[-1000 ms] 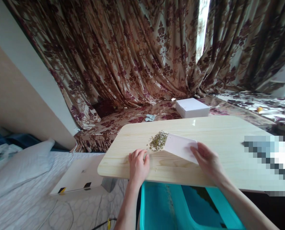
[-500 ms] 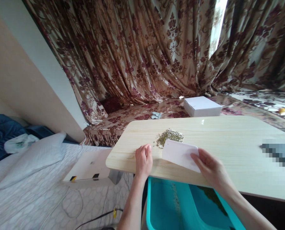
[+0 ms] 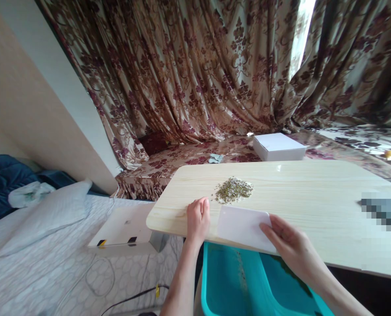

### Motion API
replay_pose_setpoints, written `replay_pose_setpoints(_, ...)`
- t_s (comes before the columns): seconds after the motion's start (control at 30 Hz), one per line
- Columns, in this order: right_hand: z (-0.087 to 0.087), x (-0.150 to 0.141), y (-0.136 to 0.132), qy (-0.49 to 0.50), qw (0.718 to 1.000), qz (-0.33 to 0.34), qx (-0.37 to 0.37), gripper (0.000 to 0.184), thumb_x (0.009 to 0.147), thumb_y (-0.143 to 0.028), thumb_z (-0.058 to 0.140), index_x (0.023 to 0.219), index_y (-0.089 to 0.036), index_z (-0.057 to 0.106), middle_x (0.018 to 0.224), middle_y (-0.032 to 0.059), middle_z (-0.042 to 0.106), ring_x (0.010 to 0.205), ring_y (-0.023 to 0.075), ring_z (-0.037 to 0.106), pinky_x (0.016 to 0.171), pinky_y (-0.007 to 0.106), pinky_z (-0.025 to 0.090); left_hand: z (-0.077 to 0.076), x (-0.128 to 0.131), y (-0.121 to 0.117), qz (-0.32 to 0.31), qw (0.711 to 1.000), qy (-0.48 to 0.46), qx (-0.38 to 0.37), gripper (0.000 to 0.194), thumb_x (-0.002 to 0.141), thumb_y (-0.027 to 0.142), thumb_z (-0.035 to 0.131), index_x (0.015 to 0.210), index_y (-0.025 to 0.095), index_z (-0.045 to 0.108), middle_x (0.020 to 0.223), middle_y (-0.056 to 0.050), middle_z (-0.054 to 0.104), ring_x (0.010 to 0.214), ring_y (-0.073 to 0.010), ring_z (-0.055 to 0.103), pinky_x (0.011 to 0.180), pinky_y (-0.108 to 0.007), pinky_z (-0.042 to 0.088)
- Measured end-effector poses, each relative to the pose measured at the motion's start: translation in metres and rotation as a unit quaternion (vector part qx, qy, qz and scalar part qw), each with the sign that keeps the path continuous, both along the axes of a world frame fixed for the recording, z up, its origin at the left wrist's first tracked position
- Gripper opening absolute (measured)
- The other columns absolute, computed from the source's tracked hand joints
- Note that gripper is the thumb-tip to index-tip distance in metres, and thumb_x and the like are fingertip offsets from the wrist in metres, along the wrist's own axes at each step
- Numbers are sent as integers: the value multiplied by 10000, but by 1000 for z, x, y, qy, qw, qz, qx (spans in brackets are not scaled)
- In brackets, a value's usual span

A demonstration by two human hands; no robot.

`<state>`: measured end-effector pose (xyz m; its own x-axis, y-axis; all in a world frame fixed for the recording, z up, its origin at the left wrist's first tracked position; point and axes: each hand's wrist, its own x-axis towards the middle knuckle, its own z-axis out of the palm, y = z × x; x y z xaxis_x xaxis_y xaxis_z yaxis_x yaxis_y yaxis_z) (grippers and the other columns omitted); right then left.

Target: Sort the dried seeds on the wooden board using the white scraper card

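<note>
My right hand (image 3: 289, 237) pinches the right end of a thin, flat white plastic scraper (image 3: 243, 226), thumb on top. The scraper lies low over the near part of the pale wooden table (image 3: 314, 188), just on my side of a pile of small green and pale grains (image 3: 233, 190). A gap of bare wood separates pile and scraper. To the left of the scraper, my left hand (image 3: 198, 219) rests on the tabletop with its fingers curled in; what they hold, if anything, is hidden.
Below the table's near edge stands a turquoise plastic tub (image 3: 228, 281) with bits of grain inside. A white box (image 3: 279, 147) and a small cloth (image 3: 215, 158) lie beyond the table. A blurred-out grey object (image 3: 384, 213) sits at right. A bed with a pillow (image 3: 51, 215) is at left.
My right hand has drawn the scraper toward me, away from the pile, and lowered it flatter over the table. My left hand has stayed in place.
</note>
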<state>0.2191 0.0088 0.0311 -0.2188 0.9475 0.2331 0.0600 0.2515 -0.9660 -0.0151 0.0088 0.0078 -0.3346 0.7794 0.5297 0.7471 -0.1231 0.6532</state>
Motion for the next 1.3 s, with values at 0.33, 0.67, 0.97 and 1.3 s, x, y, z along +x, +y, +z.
replay_pose_setpoints(0.33, 0, 1, -7, 15, 1000, -22, -5, 335, 654, -547, 733, 705, -226, 651, 670, 51, 700, 636, 209, 647, 557, 268, 555, 3, 2, -2, 13, 999, 27, -14, 364, 972, 339, 322, 967, 209, 662, 987, -75, 728, 969, -193, 651, 970, -376, 424)
replay_pose_setpoints(0.67, 16, 32, 86, 60, 983, -162, 57, 261, 667, -460, 717, 781, -245, 624, 743, 38, 709, 701, 209, 670, 674, 311, 561, -10, 1, 2, 27, 994, 106, -18, 280, 937, 327, 417, 1012, 215, 663, 1027, -80, 718, 1012, -224, 636, 1015, -466, 391)
replay_pose_setpoints(0.97, -5, 36, 123, 91, 980, -166, 64, 203, 692, -397, 659, 759, -220, 586, 685, 3, 635, 671, 169, 603, 638, 287, 495, -16, -1, 3, 11, 990, 136, -21, 271, 923, 332, 436, 1000, 209, 665, 1050, -90, 713, 1024, -243, 631, 993, -483, 394)
replay_pose_setpoints(1.3, -11, 39, 123, 45, 979, -169, 102, 169, 711, -381, 606, 745, -222, 563, 643, -2, 620, 628, 158, 572, 591, 271, 478, -17, -2, 5, 6, 991, 136, -13, 277, 914, 358, 440, 992, 215, 665, 1032, -89, 715, 1014, -248, 635, 966, -458, 425)
